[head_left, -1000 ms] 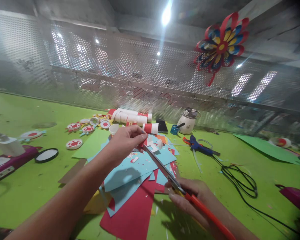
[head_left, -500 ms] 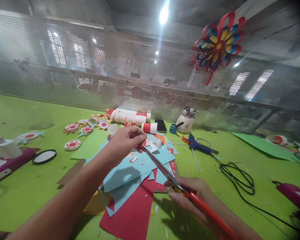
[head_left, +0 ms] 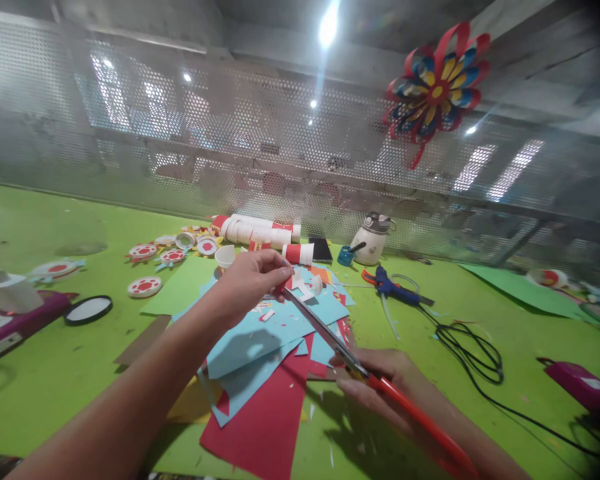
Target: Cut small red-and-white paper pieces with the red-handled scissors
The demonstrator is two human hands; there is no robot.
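Observation:
My left hand (head_left: 254, 277) is closed in a pinch on a small piece of red paper (head_left: 281, 288), mostly hidden by the fingers. In my right hand (head_left: 380, 380) is a pair of scissors (head_left: 330, 337) with red handles. Their long blades point up and left, with the tips at the red piece; the blades look nearly closed. Under both hands lie light blue paper sheets (head_left: 250, 347) strewn with small scraps, and a red paper sheet (head_left: 263, 427). White cut cup pieces (head_left: 306, 288) lie just beyond the scissor tips.
Behind stand stacked paper cups (head_left: 260, 233), a phone (head_left: 321, 250), a blue pot (head_left: 346, 255) and a bottle (head_left: 373, 239). A blue glue gun (head_left: 397, 290) with a coiled cable (head_left: 473, 353) lies right. Red-dotted white discs (head_left: 145, 287) and a purple power strip (head_left: 25, 327) are left.
The view has shifted very slightly. Both hands, the scissors and the red piece stay in nearly the same place.

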